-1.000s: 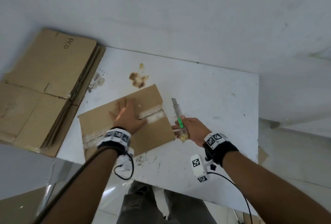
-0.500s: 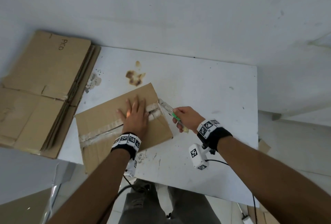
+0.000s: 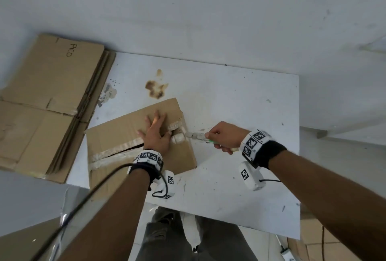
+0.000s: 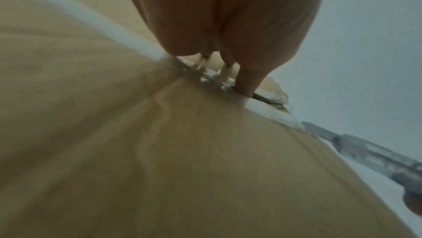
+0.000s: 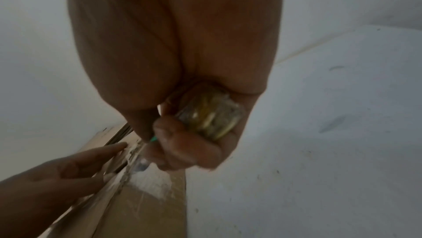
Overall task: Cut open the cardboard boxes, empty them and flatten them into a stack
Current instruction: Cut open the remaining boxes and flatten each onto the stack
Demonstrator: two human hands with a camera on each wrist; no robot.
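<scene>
A brown cardboard box (image 3: 117,135) lies on the white table (image 3: 240,97), with a strip of pale tape (image 3: 119,149) along its top seam. My left hand (image 3: 155,133) presses flat on the box top, fingers straight, across the seam. My right hand (image 3: 223,137) grips a clear utility knife (image 3: 197,135) with a green slider. The blade tip sits at the box's right edge, at the end of the taped seam (image 4: 274,113). In the right wrist view the knife (image 5: 210,115) is held in my curled fingers, above the box (image 5: 137,205).
A stack of flattened cardboard (image 3: 48,102) lies at the table's left end, partly overhanging it. Brown stains (image 3: 156,89) mark the table behind the box. A white wall stands behind the table. Wrist camera cables hang near the table's front edge.
My right hand swung the knife from upright beside the box down to the right end of the taped seam. My left hand shifted right along the box top.
</scene>
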